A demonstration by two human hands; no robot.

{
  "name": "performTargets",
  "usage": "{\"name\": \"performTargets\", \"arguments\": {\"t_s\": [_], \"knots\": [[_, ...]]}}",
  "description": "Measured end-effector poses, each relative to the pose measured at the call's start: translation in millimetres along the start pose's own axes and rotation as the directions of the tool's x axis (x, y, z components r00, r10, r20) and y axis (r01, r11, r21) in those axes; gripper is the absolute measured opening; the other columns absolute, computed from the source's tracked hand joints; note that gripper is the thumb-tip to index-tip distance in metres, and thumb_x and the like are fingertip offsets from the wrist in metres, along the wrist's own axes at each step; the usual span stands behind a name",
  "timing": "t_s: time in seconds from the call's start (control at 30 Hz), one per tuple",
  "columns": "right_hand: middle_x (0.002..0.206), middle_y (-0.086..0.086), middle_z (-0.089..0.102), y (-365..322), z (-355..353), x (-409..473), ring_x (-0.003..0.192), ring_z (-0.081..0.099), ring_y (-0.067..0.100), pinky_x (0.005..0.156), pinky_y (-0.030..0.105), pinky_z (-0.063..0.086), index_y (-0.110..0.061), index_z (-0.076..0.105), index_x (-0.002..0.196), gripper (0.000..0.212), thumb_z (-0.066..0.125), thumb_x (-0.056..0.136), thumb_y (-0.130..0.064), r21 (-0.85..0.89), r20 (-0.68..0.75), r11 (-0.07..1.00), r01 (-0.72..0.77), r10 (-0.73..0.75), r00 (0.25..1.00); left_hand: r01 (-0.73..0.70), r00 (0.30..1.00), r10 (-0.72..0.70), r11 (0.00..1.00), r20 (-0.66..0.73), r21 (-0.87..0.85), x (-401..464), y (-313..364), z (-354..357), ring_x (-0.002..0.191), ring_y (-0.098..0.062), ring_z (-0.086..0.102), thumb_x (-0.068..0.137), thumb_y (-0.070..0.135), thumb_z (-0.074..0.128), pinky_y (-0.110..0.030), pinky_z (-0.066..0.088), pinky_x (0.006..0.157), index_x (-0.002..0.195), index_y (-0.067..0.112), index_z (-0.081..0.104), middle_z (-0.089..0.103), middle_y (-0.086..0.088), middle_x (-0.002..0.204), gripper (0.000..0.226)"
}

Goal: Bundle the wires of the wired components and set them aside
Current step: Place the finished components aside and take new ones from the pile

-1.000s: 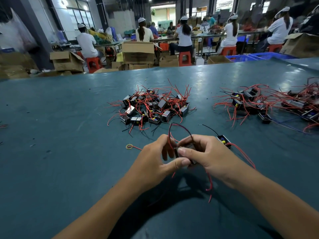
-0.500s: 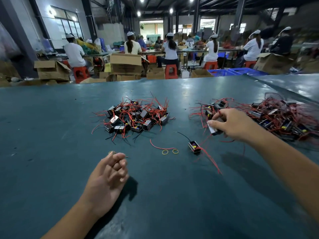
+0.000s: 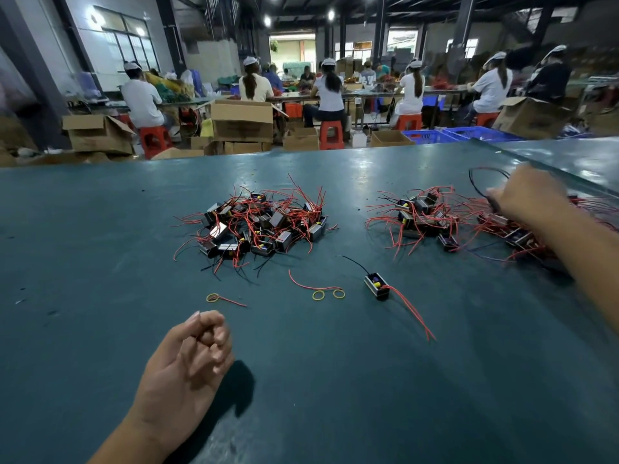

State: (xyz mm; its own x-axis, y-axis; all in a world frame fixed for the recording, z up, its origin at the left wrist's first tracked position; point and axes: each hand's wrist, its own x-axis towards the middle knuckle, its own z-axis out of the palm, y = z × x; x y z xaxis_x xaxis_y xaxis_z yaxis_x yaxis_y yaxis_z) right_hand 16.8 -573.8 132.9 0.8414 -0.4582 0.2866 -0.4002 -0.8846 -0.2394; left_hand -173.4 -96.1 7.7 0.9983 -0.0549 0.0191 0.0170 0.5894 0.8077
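Observation:
My right hand (image 3: 531,197) reaches over the far-right heap of wired components (image 3: 517,237) and grips a small black component. That component's looped red and black wire (image 3: 482,175) stands up beside the fingers. Near the table's front, my left hand (image 3: 191,360) hovers with loosely curled fingers and holds nothing. One loose component (image 3: 376,286) with long red wires lies between my hands. A pile of unbundled components (image 3: 261,222) sits at the centre, another pile (image 3: 422,216) to its right. Yellow rubber bands (image 3: 318,295) lie near a stray red wire (image 3: 301,284).
A further rubber band (image 3: 212,298) lies left of centre on the dark green table (image 3: 368,396). Beyond the table's far edge stand cardboard boxes (image 3: 243,120), red stools (image 3: 330,133) and blue crates (image 3: 428,135). Several seated people work at another bench.
My hands parted from working the wires together. The right hand carried the bundled component right and farther away, to the far-right heap. The left hand stayed low and curled its fingers.

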Motion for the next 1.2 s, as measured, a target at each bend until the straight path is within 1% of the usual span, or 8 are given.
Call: {"name": "performTargets", "arguments": {"t_s": [0.07, 0.13, 0.27, 0.4, 0.77, 0.93, 1.03, 1.2], "knots": [[0.143, 0.028, 0.044, -12, 0, 1, 0.128, 0.047, 0.045, 0.105, 0.057, 0.036, 0.005, 0.033, 0.141, 0.081, 0.059, 0.091, -0.053, -0.088, 0.049, 0.995, -0.048, 0.052, 0.997, 0.001, 1.000, -0.001, 1.000, 0.010, 0.005, 2, -1, 1, 0.055, -0.014, 0.041, 0.077, 0.034, 0.068, -0.024, 0.040, 0.046, 0.089, 0.008, 0.062, 0.045, -0.003, 0.073, 0.029], [0.144, 0.024, 0.044, -38, 5, -13, 0.128, 0.046, 0.041, 0.107, 0.056, 0.033, -0.001, 0.036, 0.140, 0.077, 0.056, 0.091, -0.056, -0.141, 0.002, 0.989, 0.046, -0.046, 0.999, -0.006, 1.000, 0.006, 1.000, -0.003, -0.007, 5, 1, 0, 0.054, -0.014, 0.041, 0.086, 0.030, 0.056, -0.023, 0.040, 0.045, 0.089, 0.007, 0.061, 0.044, -0.003, 0.073, 0.023], [0.136, 0.019, 0.050, -103, 26, -63, 0.124, 0.049, 0.035, 0.104, 0.048, 0.041, -0.006, 0.044, 0.136, 0.057, 0.061, 0.093, -0.040, 0.110, 0.075, 0.918, 0.380, -0.389, 0.918, -0.085, 0.996, 0.085, 0.996, -0.021, 0.016, 8, 5, -8, 0.055, -0.015, 0.042, 0.091, 0.024, 0.045, -0.023, 0.040, 0.046, 0.090, 0.006, 0.059, 0.045, -0.006, 0.074, 0.023], [0.136, 0.014, 0.054, -146, 46, -97, 0.127, 0.048, 0.028, 0.105, 0.036, 0.036, -0.006, 0.052, 0.133, 0.047, 0.060, 0.095, -0.032, 0.250, 0.143, 0.802, 0.542, -0.584, 0.799, -0.133, 0.990, 0.136, 0.987, -0.030, 0.091, 15, 3, -8, 0.054, -0.015, 0.041, 0.089, 0.023, 0.046, -0.023, 0.038, 0.047, 0.087, 0.004, 0.058, 0.045, -0.007, 0.072, 0.022], [0.111, 0.007, 0.069, -234, 79, -105, 0.096, 0.059, 0.022, 0.084, 0.031, 0.047, -0.013, 0.066, 0.109, 0.020, 0.054, 0.098, -0.025, 0.251, 0.228, 0.686, 0.683, -0.728, 0.647, -0.115, 0.987, 0.134, 0.973, -0.088, 0.200, 85, 18, 9, 0.049, -0.012, 0.044, 0.085, 0.022, 0.056, -0.020, 0.039, 0.044, 0.076, 0.011, 0.064, 0.052, -0.004, 0.064, 0.016], [0.104, 0.010, 0.065, -270, 105, -104, 0.090, 0.056, 0.026, 0.078, 0.036, 0.050, -0.008, 0.058, 0.113, 0.038, 0.058, 0.095, -0.041, 0.273, 0.266, 0.710, 0.648, -0.704, 0.659, -0.125, 0.983, 0.145, 0.977, -0.112, 0.170, 97, 12, -10, 0.050, -0.012, 0.044, 0.092, 0.021, 0.057, -0.021, 0.040, 0.043, 0.079, 0.010, 0.063, 0.053, -0.005, 0.066, 0.018], [0.090, 0.015, 0.070, -284, 113, -106, 0.087, 0.062, 0.030, 0.074, 0.039, 0.054, -0.004, 0.065, 0.094, 0.038, 0.060, 0.094, -0.041, 0.358, 0.208, 0.710, 0.606, -0.694, 0.690, -0.113, 0.988, 0.131, 0.977, -0.088, 0.183, 99, 11, -13, 0.050, -0.013, 0.044, 0.085, 0.024, 0.062, -0.021, 0.038, 0.043, 0.078, 0.011, 0.064, 0.053, -0.004, 0.066, 0.014], [0.077, 0.008, 0.069, -295, 124, -116, 0.064, 0.065, 0.020, 0.048, 0.027, 0.050, -0.010, 0.062, 0.075, 0.026, 0.063, 0.094, -0.028, 0.731, 0.364, 0.666, 0.149, -0.565, 0.740, -0.086, 0.992, 0.104, 0.967, -0.065, 0.240, 100, 6, -11, 0.051, -0.012, 0.043, 0.082, 0.022, 0.059, -0.022, 0.036, 0.043, 0.077, 0.011, 0.062, 0.051, -0.003, 0.065, 0.013]]}}
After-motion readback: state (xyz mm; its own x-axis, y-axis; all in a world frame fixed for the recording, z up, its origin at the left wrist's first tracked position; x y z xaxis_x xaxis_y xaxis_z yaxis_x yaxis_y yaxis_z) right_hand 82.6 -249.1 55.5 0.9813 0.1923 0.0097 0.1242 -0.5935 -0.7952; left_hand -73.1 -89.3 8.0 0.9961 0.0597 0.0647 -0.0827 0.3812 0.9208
